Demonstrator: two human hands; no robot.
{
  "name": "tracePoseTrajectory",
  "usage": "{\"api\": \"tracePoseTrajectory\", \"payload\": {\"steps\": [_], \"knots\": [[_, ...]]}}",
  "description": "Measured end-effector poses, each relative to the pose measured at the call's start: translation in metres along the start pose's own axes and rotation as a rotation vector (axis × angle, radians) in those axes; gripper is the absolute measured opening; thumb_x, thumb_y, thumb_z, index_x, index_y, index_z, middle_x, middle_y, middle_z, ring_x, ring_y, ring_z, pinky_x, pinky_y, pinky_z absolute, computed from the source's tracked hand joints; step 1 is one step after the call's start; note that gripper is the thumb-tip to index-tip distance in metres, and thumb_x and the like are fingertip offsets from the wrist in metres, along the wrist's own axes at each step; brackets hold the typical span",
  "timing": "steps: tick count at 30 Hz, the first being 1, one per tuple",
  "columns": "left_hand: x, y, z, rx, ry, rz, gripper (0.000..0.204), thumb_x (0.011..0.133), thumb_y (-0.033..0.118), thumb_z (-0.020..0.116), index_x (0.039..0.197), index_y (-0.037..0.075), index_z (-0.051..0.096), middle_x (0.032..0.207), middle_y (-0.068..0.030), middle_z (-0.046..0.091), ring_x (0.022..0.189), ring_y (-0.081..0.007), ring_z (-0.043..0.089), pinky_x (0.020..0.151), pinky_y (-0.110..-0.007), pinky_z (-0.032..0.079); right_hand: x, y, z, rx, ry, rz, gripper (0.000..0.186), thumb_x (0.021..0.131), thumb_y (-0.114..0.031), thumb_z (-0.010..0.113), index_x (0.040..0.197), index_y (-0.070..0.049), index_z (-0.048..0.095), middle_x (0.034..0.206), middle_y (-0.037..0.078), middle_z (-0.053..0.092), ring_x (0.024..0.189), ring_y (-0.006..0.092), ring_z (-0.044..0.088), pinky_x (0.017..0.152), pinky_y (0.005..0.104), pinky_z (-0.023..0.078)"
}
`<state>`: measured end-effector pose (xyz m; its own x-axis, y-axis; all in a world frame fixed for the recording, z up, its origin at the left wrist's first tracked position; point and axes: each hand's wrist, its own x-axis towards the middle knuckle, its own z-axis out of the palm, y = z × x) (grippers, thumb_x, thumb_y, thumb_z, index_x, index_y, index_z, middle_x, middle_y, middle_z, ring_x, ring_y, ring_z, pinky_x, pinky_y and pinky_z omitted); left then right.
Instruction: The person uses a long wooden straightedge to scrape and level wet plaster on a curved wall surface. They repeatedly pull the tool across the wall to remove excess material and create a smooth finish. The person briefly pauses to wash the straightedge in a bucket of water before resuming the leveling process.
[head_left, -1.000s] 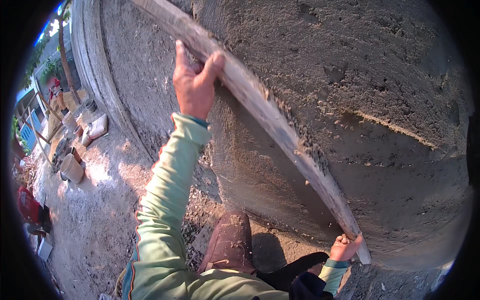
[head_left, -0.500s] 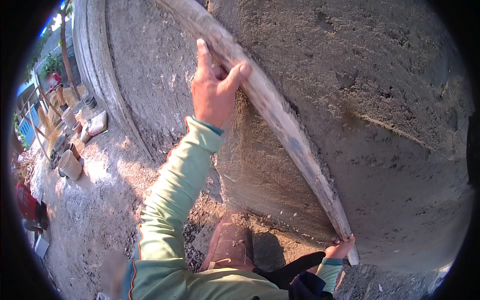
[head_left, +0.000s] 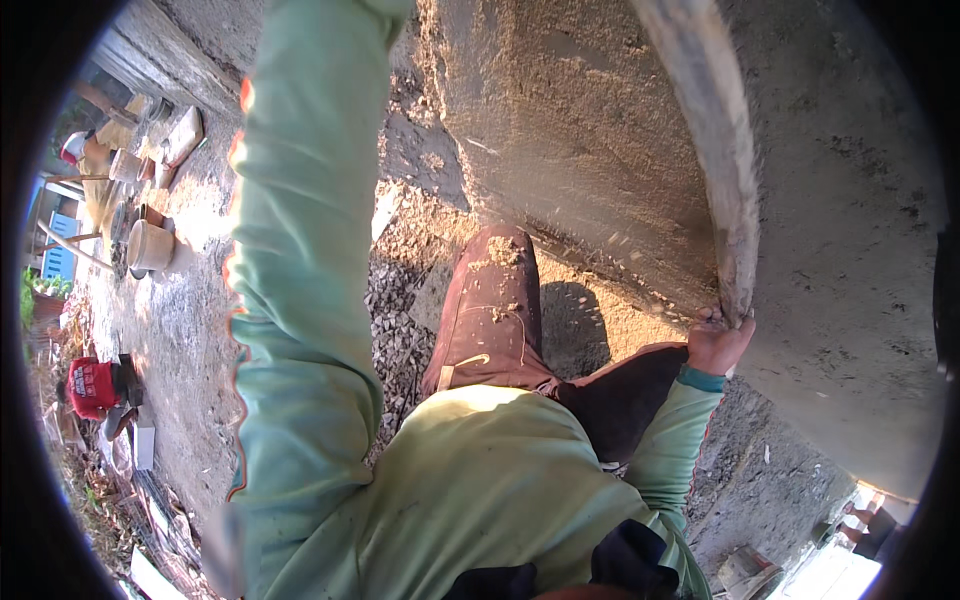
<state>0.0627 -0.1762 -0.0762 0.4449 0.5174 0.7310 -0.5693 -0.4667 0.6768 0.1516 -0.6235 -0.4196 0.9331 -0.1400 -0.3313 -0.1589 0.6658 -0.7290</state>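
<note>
A long, pale, weathered wooden board [head_left: 733,140] crosses the mortar-coated wall [head_left: 840,230] from the top edge down toward my right. My right hand [head_left: 722,348] grips its lower end with bent fingers. My left arm [head_left: 300,220] stretches up out of the picture, so that hand is hidden beyond the top edge. Rough, sandy mortar [head_left: 590,140] lies left of the board, smoother grey surface right of it. Crumbs of mortar sit on my brown trouser leg [head_left: 475,330].
A co-worker in red [head_left: 92,390] bends at the left, another person [head_left: 78,150] is farther back. Buckets [head_left: 150,243], a sack [head_left: 183,135] and poles [head_left: 75,255] stand on the left ground. Gravel [head_left: 395,300] lies beside my leg.
My view has tipped down toward my body. My left hand, earlier on the board's upper part, has left the frame upward. The board now stands more upright in the picture, still in my right hand.
</note>
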Motion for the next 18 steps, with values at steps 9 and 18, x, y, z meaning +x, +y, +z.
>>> {"api": "tracePoseTrajectory", "payload": {"steps": [9, 18], "knots": [[-0.144, -0.107, -0.023, 0.008, 0.246, -0.342, 0.086, 0.09, 0.015, 0.068, 0.155, 0.008, 0.012, 0.083, -0.0045, 0.064, 0.059, -0.0079, 0.051, 0.05, -0.024, 0.044, 0.034, -0.019, -0.049, -0.083, 0.192, -0.285, 0.03, 0.094, -0.034, 0.054, 0.113, -0.011, 0.048, 0.09, 0.004, 0.055, 0.071, 0.0133, 0.05, 0.055, 0.0298, 0.04], [-0.169, -0.234, -0.144, 0.499, -0.18, -0.072, 0.078, 0.088, 0.01, 0.071, 0.152, 0.008, 0.025, 0.093, -0.0039, 0.058, 0.087, -0.0139, 0.056, 0.074, -0.03, 0.054, 0.032, -0.011, -0.018, -0.485, 0.324, -0.744, 0.094, 0.091, -0.03, 0.061, 0.155, -0.013, -0.005, 0.105, 0.009, 0.054, 0.065, 0.0122, 0.047, 0.047, 0.0259, 0.042]]}}
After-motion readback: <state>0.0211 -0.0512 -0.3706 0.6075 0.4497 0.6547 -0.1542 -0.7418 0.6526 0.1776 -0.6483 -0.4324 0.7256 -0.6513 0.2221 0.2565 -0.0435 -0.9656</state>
